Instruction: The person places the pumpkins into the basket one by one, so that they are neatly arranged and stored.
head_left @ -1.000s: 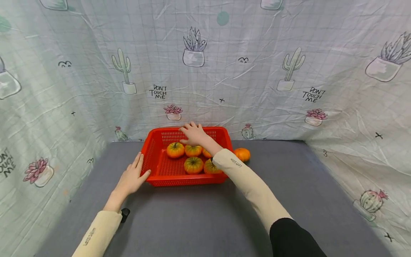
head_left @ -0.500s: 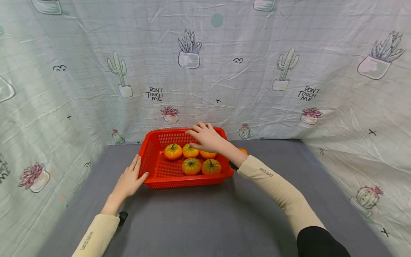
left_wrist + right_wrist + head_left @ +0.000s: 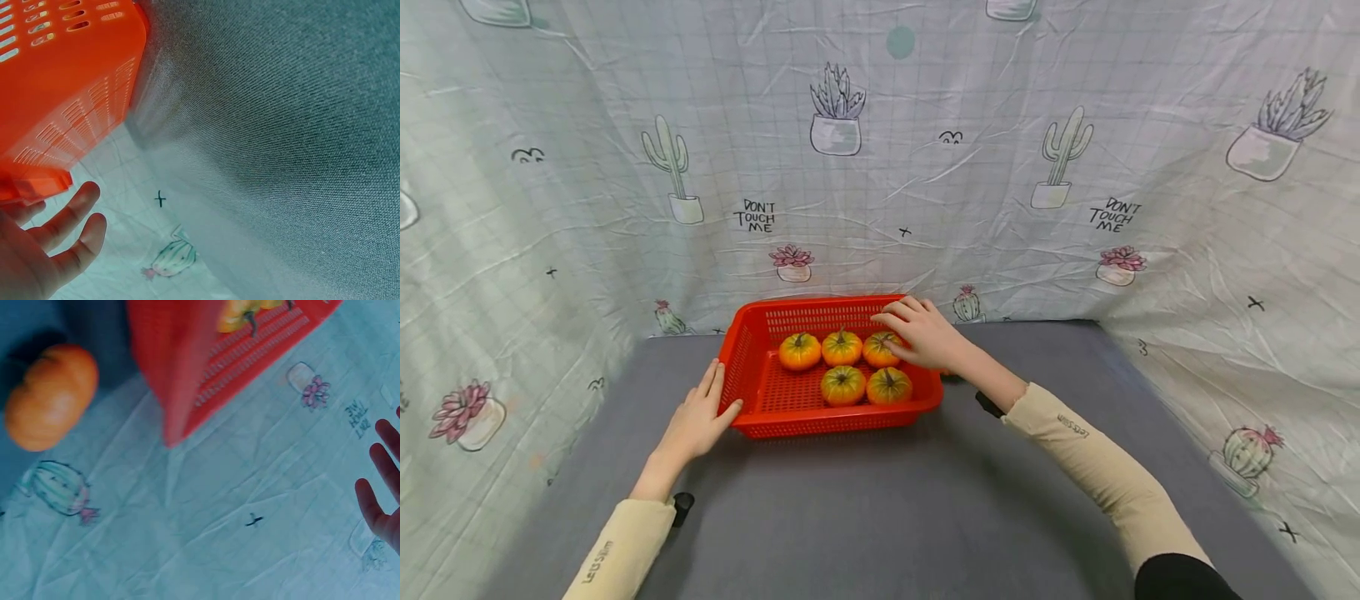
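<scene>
A red plastic basket (image 3: pixel 820 423) holds several small orange pumpkins (image 3: pixel 800 352), two of them in the near row and the others behind. My left hand (image 3: pixel 694 421) lies along the basket's left side, fingers straight at the rim and thumb at the near corner. In the left wrist view its fingertips (image 3: pixel 84 197) spread out beside the rim. My right hand (image 3: pixel 927 335) hovers empty over the basket's right rim, fingers loosely bent, partly covering the back right pumpkin. Another pumpkin (image 3: pixel 53 397) lies outside the basket on its right, mostly hidden behind the right hand in the head view.
The basket stands on a grey cloth-covered table (image 3: pixel 850 517), toward its back edge. A pale curtain (image 3: pixel 880 167) printed with cactus pots hangs behind the table and along both sides.
My right hand has moved right, from above the back middle of the basket to its right rim. It now covers the pumpkin outside. My left hand has kept its place on the basket.
</scene>
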`<act>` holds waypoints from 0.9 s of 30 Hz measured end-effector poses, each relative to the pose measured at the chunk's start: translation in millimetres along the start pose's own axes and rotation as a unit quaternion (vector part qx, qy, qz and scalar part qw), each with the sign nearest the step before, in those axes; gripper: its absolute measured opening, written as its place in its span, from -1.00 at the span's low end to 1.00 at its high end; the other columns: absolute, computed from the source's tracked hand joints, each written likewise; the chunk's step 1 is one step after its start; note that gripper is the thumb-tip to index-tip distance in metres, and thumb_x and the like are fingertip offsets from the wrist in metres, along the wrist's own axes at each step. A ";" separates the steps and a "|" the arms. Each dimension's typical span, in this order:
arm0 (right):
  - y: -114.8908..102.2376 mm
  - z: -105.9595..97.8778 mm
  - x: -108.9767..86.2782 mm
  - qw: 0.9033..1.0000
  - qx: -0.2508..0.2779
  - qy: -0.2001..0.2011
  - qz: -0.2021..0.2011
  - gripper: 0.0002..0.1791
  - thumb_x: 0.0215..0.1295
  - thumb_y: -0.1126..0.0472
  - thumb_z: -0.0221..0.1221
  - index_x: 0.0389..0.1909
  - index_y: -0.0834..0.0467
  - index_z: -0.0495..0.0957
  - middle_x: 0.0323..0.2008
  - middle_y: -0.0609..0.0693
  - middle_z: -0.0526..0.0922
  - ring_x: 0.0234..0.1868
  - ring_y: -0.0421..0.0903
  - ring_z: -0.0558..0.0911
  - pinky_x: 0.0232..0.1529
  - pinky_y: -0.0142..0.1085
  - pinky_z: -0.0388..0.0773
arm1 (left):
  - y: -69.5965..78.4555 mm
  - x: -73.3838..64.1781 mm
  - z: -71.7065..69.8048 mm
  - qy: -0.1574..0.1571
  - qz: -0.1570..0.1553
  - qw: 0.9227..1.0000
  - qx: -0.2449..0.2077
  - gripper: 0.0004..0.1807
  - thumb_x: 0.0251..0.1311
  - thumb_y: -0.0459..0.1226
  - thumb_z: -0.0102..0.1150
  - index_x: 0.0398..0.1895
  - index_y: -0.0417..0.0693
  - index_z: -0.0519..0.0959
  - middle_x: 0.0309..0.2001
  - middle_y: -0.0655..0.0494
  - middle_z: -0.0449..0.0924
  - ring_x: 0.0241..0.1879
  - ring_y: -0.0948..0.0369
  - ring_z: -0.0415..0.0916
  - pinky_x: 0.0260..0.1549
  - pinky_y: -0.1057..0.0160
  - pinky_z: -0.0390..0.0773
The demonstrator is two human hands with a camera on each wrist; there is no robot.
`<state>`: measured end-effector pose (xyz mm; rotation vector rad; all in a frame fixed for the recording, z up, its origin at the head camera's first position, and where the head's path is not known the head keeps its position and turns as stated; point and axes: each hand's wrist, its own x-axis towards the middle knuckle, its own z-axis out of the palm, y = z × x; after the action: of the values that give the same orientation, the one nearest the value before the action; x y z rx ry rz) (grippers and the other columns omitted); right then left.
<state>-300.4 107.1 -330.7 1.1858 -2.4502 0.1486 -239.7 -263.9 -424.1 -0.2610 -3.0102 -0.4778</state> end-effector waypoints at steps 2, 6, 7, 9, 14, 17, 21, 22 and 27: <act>3.2 2.6 -8.7 1.000 0.007 0.005 0.006 -0.60 0.15 0.12 0.12 0.05 0.02 0.44 -0.03 -0.02 0.48 -0.01 -0.05 0.36 -0.08 -0.12 0.32 | 1.1 -0.3 0.0 0.001 0.000 1.000 0.000 -0.19 0.25 0.02 -0.22 0.36 -0.31 -0.18 0.38 -0.25 -0.21 0.10 -0.42 0.10 -0.04 -0.33 0.20; 11.9 10.9 -25.4 1.000 0.007 0.019 0.017 -0.59 0.12 0.15 0.15 0.04 0.04 0.45 -0.05 0.00 0.49 -0.03 -0.05 0.39 -0.09 -0.12 0.34 | 2.2 -0.9 -0.5 0.001 -0.003 1.000 -0.002 -0.20 0.24 0.01 -0.21 0.36 -0.31 -0.17 0.38 -0.25 -0.21 0.11 -0.42 0.09 -0.04 -0.34 0.20; 14.1 12.8 -29.0 1.000 0.005 0.023 0.019 -0.60 0.12 0.16 0.15 0.03 0.05 0.45 -0.05 0.00 0.49 -0.03 -0.04 0.39 -0.08 -0.11 0.34 | 2.3 -0.9 -0.8 0.001 -0.004 1.000 -0.002 -0.20 0.24 0.02 -0.21 0.36 -0.30 -0.17 0.38 -0.25 -0.21 0.11 -0.42 0.09 -0.04 -0.34 0.20; 18.9 16.5 -35.5 0.999 0.002 0.033 0.021 -0.60 0.11 0.17 0.16 0.02 0.08 0.46 -0.06 0.01 0.50 -0.04 -0.04 0.40 -0.10 -0.11 0.35 | 1.8 -0.9 -1.1 0.002 -0.005 1.000 -0.001 -0.20 0.24 0.03 -0.22 0.36 -0.30 -0.17 0.39 -0.24 -0.22 0.11 -0.40 0.10 -0.04 -0.33 0.21; 31.8 24.2 -50.9 0.998 -0.010 0.048 0.024 -0.59 0.09 0.18 0.18 0.00 0.13 0.47 -0.08 0.03 0.51 -0.07 -0.02 0.42 -0.14 -0.11 0.37 | 1.6 -0.8 -1.6 0.006 -0.002 1.000 -0.001 -0.20 0.24 0.03 -0.21 0.36 -0.30 -0.16 0.38 -0.24 -0.20 0.09 -0.37 0.13 -0.06 -0.31 0.23; 39.7 28.7 -60.1 0.998 -0.018 0.044 0.035 -0.59 0.10 0.17 0.17 0.01 0.14 0.47 -0.07 0.04 0.52 -0.07 -0.02 0.43 -0.15 -0.11 0.38 | 1.9 -0.8 -1.7 0.007 -0.002 1.000 -0.004 -0.20 0.24 0.04 -0.22 0.36 -0.30 -0.16 0.38 -0.24 -0.20 0.10 -0.37 0.13 -0.05 -0.32 0.22; 49.1 34.8 -72.8 0.998 -0.019 0.035 0.057 -0.59 0.11 0.17 0.16 0.02 0.15 0.47 -0.07 0.05 0.53 -0.06 0.00 0.44 -0.14 -0.09 0.38 | 1.6 -0.3 -1.0 0.006 -0.004 1.000 -0.007 -0.19 0.24 0.05 -0.24 0.36 -0.29 -0.16 0.39 -0.24 -0.21 0.11 -0.39 0.11 -0.03 -0.32 0.21; 51.1 36.5 -75.7 0.997 -0.018 0.033 0.061 -0.60 0.11 0.17 0.16 0.01 0.15 0.48 -0.08 0.05 0.53 -0.07 0.00 0.44 -0.14 -0.08 0.38 | 1.4 -0.3 -0.7 0.006 -0.004 1.000 -0.007 -0.19 0.24 0.06 -0.25 0.36 -0.29 -0.17 0.39 -0.24 -0.21 0.11 -0.38 0.11 -0.03 -0.32 0.20; 61.8 46.2 -87.7 0.997 -0.031 0.028 0.067 -0.60 0.07 0.19 0.19 -0.01 0.15 0.49 -0.10 0.05 0.54 -0.07 0.00 0.46 -0.16 -0.09 0.38 | 0.7 -0.4 0.2 0.003 -0.007 1.000 -0.009 -0.20 0.24 0.02 -0.21 0.37 -0.28 -0.18 0.39 -0.23 -0.23 0.13 -0.39 0.09 -0.01 -0.33 0.18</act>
<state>-314.3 197.4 -403.4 0.9776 -2.4656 0.1406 -239.2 -263.3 -424.1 -0.2388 -3.0043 -0.5048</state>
